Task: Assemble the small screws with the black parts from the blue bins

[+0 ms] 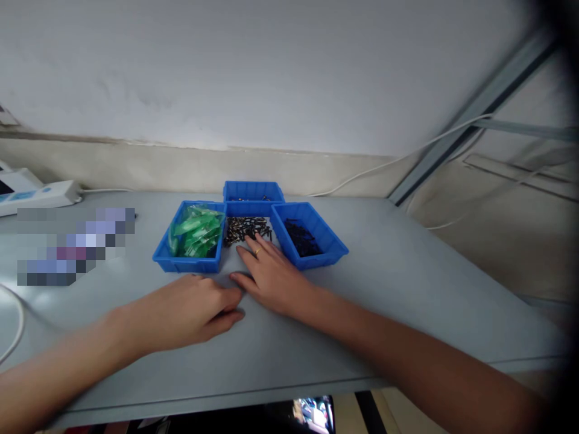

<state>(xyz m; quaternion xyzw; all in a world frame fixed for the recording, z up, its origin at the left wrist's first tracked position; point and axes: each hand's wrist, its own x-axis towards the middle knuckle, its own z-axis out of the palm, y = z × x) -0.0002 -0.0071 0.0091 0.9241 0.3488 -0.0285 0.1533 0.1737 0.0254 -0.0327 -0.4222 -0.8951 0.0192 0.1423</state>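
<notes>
forearms (407, 349) nearest; right hand (275, 277) splayed at screws (237, 228), gripping nothing visible; left hand (192, 310) half curled, contents unclear; light touch suits

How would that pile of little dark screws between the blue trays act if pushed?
The screws would probably scatter rather than move as one, since they lie loose. Some might roll a bit, looking slim. Their metallic shine suggests they are stiff.
</notes>
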